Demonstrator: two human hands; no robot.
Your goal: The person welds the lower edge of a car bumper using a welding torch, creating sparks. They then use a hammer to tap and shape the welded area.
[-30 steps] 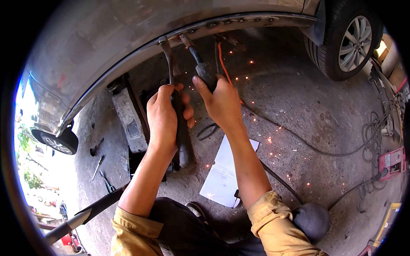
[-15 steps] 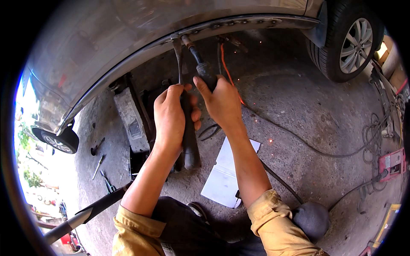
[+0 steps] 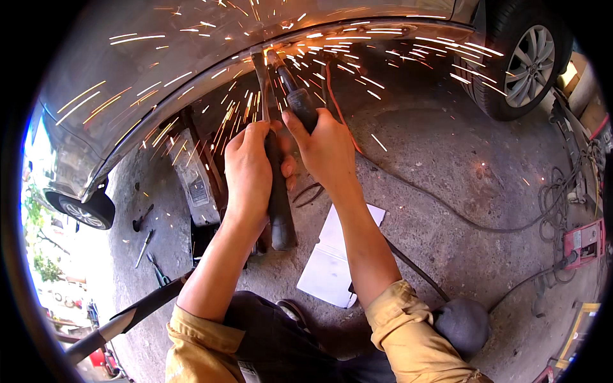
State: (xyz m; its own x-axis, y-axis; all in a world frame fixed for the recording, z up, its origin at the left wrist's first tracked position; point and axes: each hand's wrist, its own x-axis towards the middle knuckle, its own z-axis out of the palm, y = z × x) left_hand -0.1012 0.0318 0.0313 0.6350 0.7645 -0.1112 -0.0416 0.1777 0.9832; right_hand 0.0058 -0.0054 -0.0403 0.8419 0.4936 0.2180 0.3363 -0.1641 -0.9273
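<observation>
My left hand (image 3: 248,169) is wrapped round the black grip of a hammer (image 3: 281,217). Its metal head rests against the lower sill (image 3: 408,30) of a car. Closed round the dark handle of a welding torch (image 3: 302,108), my right hand (image 3: 327,150) is close beside the left. The torch nozzle meets the sill just right of the hammer head. An orange glow shows there, and sparks (image 3: 239,108) fly out to both sides and down toward my hands. Both hands are bare, with the yellow-brown sleeves rolled up.
A grey metal jack-like body (image 3: 198,185) stands left of my arms; a dark pole (image 3: 143,313) slants below. Pliers (image 3: 158,270) lie nearby. A folded white board (image 3: 319,274) lies between my forearms. Cable (image 3: 447,212) crosses the floor rightward, near a red box (image 3: 582,246) and wheel (image 3: 530,64).
A burst of sparks and an orange glow have appeared at the torch tip, where only a few specks showed before. Both hands keep their grips and have shifted slightly left in the picture.
</observation>
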